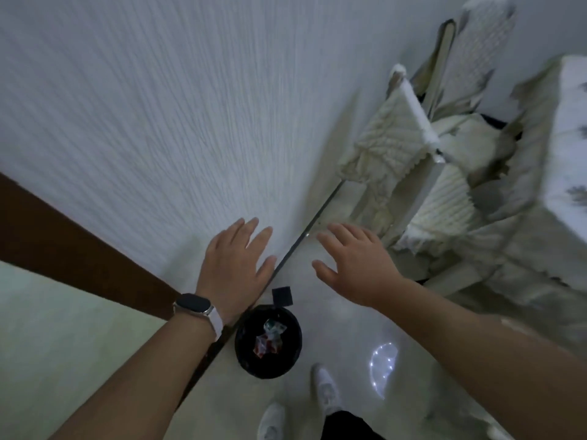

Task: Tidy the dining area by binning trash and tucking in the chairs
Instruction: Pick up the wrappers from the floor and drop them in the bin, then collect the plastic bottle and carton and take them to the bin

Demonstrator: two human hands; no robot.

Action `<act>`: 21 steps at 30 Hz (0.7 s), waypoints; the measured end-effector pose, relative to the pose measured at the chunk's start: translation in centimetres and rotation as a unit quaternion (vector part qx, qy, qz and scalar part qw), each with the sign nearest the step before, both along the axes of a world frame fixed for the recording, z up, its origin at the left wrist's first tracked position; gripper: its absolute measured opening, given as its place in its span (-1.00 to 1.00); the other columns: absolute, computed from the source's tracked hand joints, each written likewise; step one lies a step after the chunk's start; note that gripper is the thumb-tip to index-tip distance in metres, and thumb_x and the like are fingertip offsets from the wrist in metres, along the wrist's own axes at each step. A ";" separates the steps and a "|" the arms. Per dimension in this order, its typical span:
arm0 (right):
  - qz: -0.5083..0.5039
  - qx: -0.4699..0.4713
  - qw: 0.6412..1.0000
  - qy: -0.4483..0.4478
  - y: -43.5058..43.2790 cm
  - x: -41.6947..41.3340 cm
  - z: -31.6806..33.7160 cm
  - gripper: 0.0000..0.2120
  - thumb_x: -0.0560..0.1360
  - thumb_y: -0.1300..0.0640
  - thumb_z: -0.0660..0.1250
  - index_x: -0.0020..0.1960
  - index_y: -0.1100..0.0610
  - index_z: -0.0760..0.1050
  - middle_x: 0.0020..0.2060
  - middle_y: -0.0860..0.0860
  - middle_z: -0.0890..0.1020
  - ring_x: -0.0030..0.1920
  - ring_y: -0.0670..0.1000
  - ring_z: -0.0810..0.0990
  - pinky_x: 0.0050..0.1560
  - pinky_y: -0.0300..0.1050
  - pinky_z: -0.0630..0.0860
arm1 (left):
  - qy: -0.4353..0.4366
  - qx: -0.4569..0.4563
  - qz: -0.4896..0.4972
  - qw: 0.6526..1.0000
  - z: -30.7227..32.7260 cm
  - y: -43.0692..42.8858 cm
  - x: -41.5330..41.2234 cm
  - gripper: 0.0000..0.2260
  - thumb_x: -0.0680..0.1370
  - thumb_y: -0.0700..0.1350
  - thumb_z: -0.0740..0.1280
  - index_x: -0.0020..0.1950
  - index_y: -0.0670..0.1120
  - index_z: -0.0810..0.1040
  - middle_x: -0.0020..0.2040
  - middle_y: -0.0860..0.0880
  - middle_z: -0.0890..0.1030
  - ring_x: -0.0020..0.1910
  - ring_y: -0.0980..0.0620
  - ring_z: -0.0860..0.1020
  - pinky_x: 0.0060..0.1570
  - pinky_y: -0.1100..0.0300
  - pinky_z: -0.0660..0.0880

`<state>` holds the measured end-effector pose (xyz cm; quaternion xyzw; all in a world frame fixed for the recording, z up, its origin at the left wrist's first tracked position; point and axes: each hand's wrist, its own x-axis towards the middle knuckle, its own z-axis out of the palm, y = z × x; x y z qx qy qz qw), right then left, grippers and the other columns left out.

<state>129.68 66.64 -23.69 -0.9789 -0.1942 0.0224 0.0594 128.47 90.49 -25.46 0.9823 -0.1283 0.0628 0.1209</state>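
Head view, motion-blurred. L hand (233,265), smartwatch (192,303) on wrist, and R hand (359,265) are both spread, fingers apart, holding nothing. Black bin (244,360) sits on floor (343,325) at wall (158,122) base. Crumpled wrappers (268,339) inside, print unreadable. Cream-covered chair (390,144) smeared, beside draped table (568,122) cut off at rt edge.

Textured white wall (158,106), dark wooden trim (79,246), glossy pale floor (343,331)

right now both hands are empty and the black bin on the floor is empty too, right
Not quite: the left hand and right hand are empty, but the black bin on the floor holds crumpled wrappers, as the head view shows.
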 end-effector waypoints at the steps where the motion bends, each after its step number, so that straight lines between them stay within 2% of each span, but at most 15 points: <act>1: -0.015 -0.001 1.000 -0.008 0.1 -0.9 1.1 -0.46 0.52 -0.24 0.09 0.35 0.06 0.43 0.30 0.09 0.50 0.33 0.16 0.43 0.29 0.11 0.36 | -0.009 -0.003 -0.013 1.000 1.0 0.5 -0.3 -0.53 0.57 0.13 0.14 0.38 -0.06 0.50 0.39 -0.14 0.48 0.38 -0.18 0.41 0.30 -0.12 0.36; 10: -0.116 -0.027 0.989 -0.092 0.7 -10.4 8.9 -0.46 0.51 -0.26 0.11 0.35 0.02 0.43 0.30 0.04 0.50 0.34 0.12 0.42 0.30 0.06 0.35 | -0.103 -0.008 -0.159 0.982 6.8 1.8 -4.5 -0.59 0.55 0.11 0.20 0.27 -0.07 0.59 0.28 -0.12 0.57 0.29 -0.16 0.49 0.25 -0.08 0.38; 15: -0.202 -0.030 0.971 -0.128 -2.5 -16.9 11.5 -0.47 0.49 -0.26 0.14 0.30 0.04 0.48 0.26 0.06 0.54 0.29 0.12 0.46 0.25 0.06 0.40 | -0.125 -0.029 -0.267 0.955 9.6 -2.9 -6.5 -0.61 0.54 0.11 0.21 0.20 -0.09 0.61 0.22 -0.12 0.60 0.24 -0.17 0.53 0.20 -0.09 0.47; 21: -0.312 -0.043 0.938 -0.143 -8.4 -27.3 13.0 -0.47 0.50 -0.26 0.11 0.33 0.02 0.46 0.28 0.03 0.52 0.29 0.10 0.45 0.26 0.05 0.37 | -0.129 -0.024 -0.380 0.915 12.5 -11.0 -11.0 -0.60 0.53 0.10 0.22 0.24 -0.07 0.58 0.24 -0.13 0.58 0.26 -0.17 0.52 0.20 -0.10 0.47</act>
